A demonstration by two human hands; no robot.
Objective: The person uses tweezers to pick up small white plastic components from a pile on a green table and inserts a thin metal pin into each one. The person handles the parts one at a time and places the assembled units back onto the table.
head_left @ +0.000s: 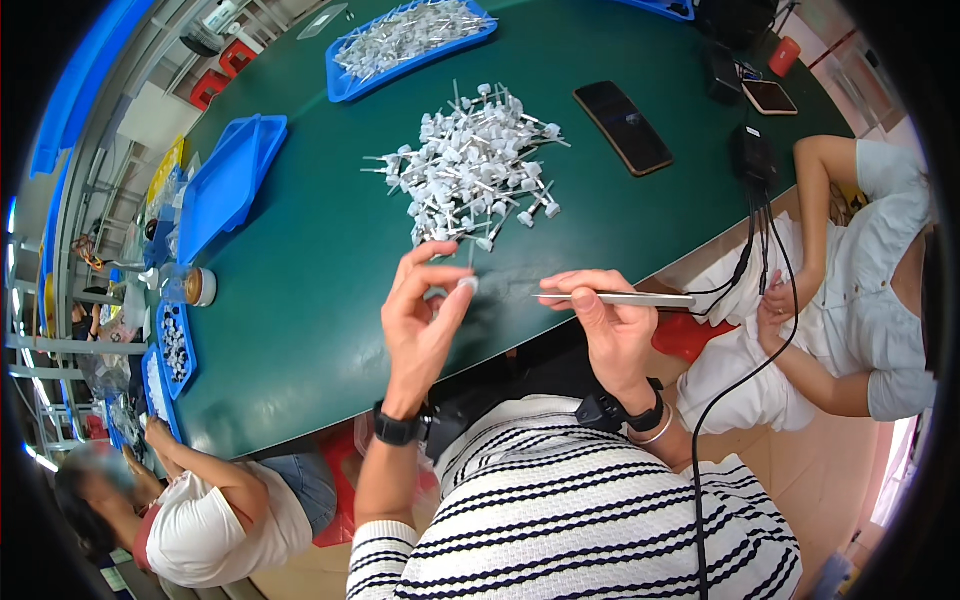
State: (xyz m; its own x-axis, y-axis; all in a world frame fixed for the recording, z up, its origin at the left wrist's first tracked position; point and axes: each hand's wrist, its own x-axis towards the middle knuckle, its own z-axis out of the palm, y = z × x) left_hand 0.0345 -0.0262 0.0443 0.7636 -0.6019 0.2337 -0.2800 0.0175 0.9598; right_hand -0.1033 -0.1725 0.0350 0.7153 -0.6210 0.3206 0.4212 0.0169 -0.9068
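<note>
Close to the table's near edge, my left hand (418, 318) pinches a small white plastic part (468, 285) between thumb and fingertips; a thin stem seems to stick up from it. To its right, my right hand (612, 335) grips a pair of metal tweezers (655, 299), held level with the fine tip pointing at my left hand. A gap separates that tip from the white part. Just beyond my hands lies a loose pile of similar white parts with thin metallic stems (470, 165).
On the green table (310, 300) are a blue tray of similar parts (345, 85), stacked blue trays (225, 190), a black phone (623, 128) and a lidded jar (200, 287). A black cable (745, 375) hangs at my right. Co-workers sit on both sides.
</note>
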